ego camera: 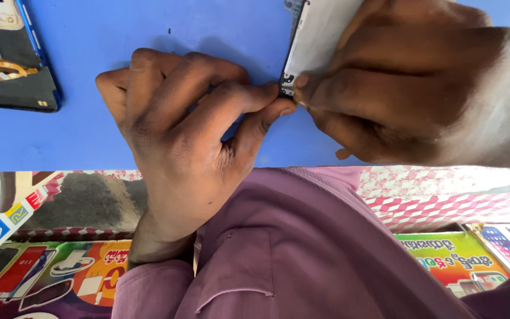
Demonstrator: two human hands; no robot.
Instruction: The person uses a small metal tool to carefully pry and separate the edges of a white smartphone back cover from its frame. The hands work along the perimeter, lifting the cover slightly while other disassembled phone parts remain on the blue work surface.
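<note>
Purple shirt sleeve (278, 254) up close; left hand (190, 136) and right hand (408, 88) both pinch the flat white-backed phone panel (317, 35) at its corner above the blue bench (149, 35), opened blue phone (10, 56) far left.

Mauve ribbed shirt, long sleeves, chest pocket; bare hands.

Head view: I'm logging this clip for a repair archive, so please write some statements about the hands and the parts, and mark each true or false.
1. Both hands meet at the corner of a flat white-backed part. True.
2. The work surface is red. False: it is blue.
3. An opened phone lies at upper left, apart from both hands. True.
4. The left hand rests flat and open. False: its fingers are curled, pinching at the part's corner.
5. The right hand holds a screwdriver. False: none shows.
</note>
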